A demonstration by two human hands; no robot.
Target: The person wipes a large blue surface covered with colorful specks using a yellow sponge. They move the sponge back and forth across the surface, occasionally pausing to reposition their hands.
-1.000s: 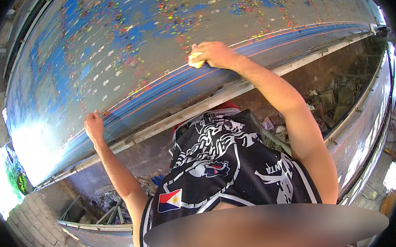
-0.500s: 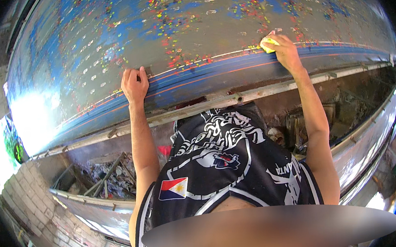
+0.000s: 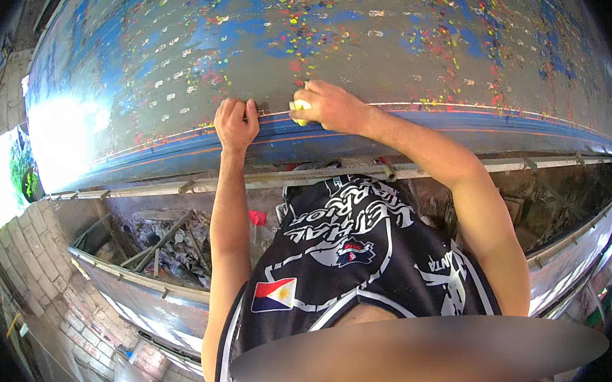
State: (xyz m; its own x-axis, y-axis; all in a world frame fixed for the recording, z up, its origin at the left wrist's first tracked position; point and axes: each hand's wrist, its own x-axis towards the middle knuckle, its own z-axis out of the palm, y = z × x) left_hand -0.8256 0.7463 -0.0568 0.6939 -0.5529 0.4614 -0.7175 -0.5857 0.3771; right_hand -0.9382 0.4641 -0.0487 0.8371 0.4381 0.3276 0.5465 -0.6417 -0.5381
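Observation:
A long board [image 3: 254, 60] lies in front of me, grey and blue, speckled with small dots of red, yellow and green paint and rows of pale marks. Thin orange and white lines run along its near blue band. My right hand [image 3: 328, 108] is closed around a soft yellow wad [image 3: 301, 113], pressed to the surface near the white line. Whether the wad is a sponge or a cloth I cannot tell. My left hand [image 3: 236, 125] rests to its left by the same line, fingers curled; what may be under them is hidden.
A metal rail [image 3: 446, 169] runs along the board's near side, close to my body. Below it, an open trough [image 3: 164, 243] at the left holds scraps and sticks. A brick floor [image 3: 50, 280] lies at the far left. Bright glare covers the board's left end.
My right hand has swept left along the line with the yellow wad and is now close to my left hand. The view has shifted; my left hand stays curled at the line.

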